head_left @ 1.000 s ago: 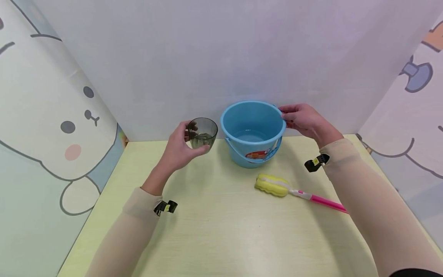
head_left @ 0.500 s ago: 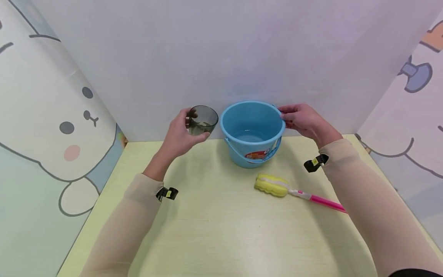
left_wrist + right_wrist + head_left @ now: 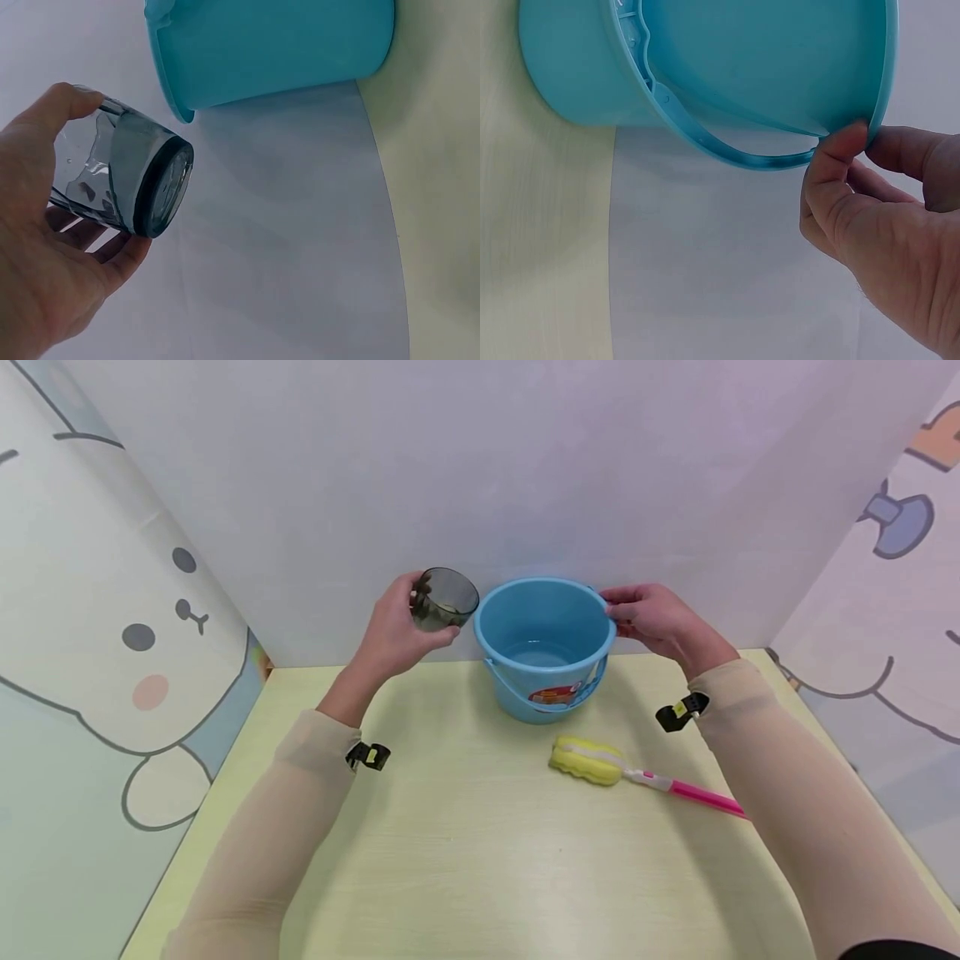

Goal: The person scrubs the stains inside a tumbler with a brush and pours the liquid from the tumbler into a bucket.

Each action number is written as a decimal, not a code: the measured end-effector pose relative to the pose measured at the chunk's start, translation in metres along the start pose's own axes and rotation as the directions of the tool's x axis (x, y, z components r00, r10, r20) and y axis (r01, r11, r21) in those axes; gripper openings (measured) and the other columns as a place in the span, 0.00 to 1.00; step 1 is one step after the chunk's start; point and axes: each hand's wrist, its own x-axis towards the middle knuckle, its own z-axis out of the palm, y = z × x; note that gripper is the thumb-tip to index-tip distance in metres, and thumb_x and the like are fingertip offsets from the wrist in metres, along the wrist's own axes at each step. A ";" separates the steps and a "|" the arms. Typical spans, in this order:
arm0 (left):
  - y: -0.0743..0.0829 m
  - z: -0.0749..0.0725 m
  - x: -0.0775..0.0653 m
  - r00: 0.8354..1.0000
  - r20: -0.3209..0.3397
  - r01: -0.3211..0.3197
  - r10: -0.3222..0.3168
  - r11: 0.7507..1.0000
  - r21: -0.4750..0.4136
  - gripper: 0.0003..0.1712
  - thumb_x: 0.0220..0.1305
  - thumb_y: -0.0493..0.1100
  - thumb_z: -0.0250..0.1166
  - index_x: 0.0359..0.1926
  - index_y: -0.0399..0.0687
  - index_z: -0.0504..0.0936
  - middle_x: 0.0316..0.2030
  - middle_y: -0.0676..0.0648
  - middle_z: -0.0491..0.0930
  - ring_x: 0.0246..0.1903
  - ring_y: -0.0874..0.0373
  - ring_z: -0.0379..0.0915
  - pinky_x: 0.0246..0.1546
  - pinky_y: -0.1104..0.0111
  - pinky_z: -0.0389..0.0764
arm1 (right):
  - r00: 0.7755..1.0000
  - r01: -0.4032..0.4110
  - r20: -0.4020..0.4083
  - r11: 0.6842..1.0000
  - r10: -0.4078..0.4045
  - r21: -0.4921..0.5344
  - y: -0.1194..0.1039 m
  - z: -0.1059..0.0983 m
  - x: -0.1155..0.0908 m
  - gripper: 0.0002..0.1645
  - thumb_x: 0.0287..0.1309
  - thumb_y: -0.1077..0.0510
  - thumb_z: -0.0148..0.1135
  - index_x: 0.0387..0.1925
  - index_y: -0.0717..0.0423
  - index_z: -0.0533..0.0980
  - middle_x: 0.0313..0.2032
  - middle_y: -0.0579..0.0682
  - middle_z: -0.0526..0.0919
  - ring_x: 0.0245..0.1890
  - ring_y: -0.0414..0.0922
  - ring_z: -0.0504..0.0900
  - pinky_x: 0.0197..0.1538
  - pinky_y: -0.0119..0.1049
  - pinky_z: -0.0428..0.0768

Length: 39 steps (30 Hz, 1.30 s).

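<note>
My left hand [image 3: 400, 628] grips a dark, see-through glass [image 3: 448, 597] round its side and holds it in the air, just left of the bucket's rim. In the left wrist view the glass [image 3: 124, 169] has some liquid in it, and its thick base points toward the bucket's outer wall. A light-blue plastic bucket [image 3: 535, 687] stands upright on the table by the back wall, its handle hanging down in front. At the bucket's right side my right hand [image 3: 660, 620] pinches the rim; the right wrist view shows thumb and finger on the rim [image 3: 889, 67] beside the handle's end.
A sponge brush [image 3: 588, 760] with a yellow head and pink handle lies on the table in front of the bucket, its end behind the right sleeve. A white wall [image 3: 337, 485] rises behind the pale yellow table [image 3: 465, 860]; cartoon-printed panels [image 3: 82, 610] flank both sides.
My left hand has lifted the glass upward and slightly right, to about the height of the bucket's rim in view. The right hand keeps its pinch on the rim, and the bucket stays put.
</note>
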 end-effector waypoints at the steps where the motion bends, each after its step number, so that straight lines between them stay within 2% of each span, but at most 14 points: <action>1: 0.001 0.000 0.001 1.000 0.001 -0.003 0.003 1.000 0.005 0.52 0.59 0.49 0.80 0.76 0.37 0.64 0.67 0.38 0.72 0.63 0.43 0.69 0.61 0.48 0.77 | 1.000 0.000 -0.001 1.000 0.000 -0.001 0.000 0.000 0.000 0.31 0.82 0.62 0.51 0.79 0.65 0.61 0.71 0.66 0.69 0.58 0.54 0.80 0.53 0.32 0.85; 7: 0.004 0.002 0.010 1.000 0.012 -0.017 0.016 0.999 0.032 0.51 0.60 0.48 0.80 0.76 0.37 0.63 0.68 0.38 0.71 0.65 0.43 0.67 0.63 0.48 0.77 | 1.000 -0.005 -0.003 1.000 0.005 -0.001 -0.001 0.000 0.000 0.31 0.82 0.62 0.51 0.80 0.65 0.61 0.71 0.66 0.69 0.59 0.54 0.80 0.53 0.32 0.85; 13: 0.007 0.005 0.018 0.999 0.032 -0.044 0.042 0.997 0.071 0.51 0.60 0.47 0.79 0.77 0.36 0.63 0.69 0.37 0.69 0.66 0.42 0.66 0.64 0.48 0.76 | 1.000 -0.006 -0.001 1.000 0.006 -0.013 -0.002 0.000 0.001 0.31 0.82 0.61 0.52 0.80 0.64 0.61 0.71 0.65 0.70 0.63 0.58 0.77 0.55 0.33 0.85; 19: 0.009 0.007 0.027 0.997 0.053 -0.069 0.064 0.992 0.110 0.52 0.59 0.46 0.80 0.77 0.35 0.63 0.69 0.36 0.70 0.66 0.42 0.66 0.65 0.50 0.74 | 1.000 -0.015 -0.005 1.000 0.015 -0.018 -0.003 0.000 0.001 0.32 0.82 0.61 0.52 0.80 0.64 0.61 0.71 0.64 0.70 0.63 0.57 0.77 0.60 0.37 0.83; 26: 0.016 0.007 0.035 0.994 0.073 -0.092 0.081 0.984 0.153 0.52 0.59 0.45 0.81 0.77 0.36 0.64 0.68 0.37 0.70 0.65 0.42 0.66 0.65 0.50 0.74 | 1.000 -0.016 -0.007 1.000 0.015 -0.016 -0.003 0.000 0.002 0.32 0.82 0.61 0.52 0.80 0.64 0.61 0.71 0.64 0.70 0.60 0.56 0.78 0.52 0.31 0.85; 39: 0.022 0.012 0.043 0.989 0.107 -0.125 0.101 0.962 0.243 0.51 0.59 0.44 0.80 0.77 0.39 0.64 0.69 0.37 0.69 0.67 0.40 0.62 0.65 0.49 0.72 | 1.000 -0.012 -0.011 1.000 0.012 -0.014 -0.003 0.002 0.001 0.31 0.83 0.60 0.52 0.80 0.63 0.62 0.71 0.64 0.70 0.61 0.57 0.78 0.51 0.31 0.85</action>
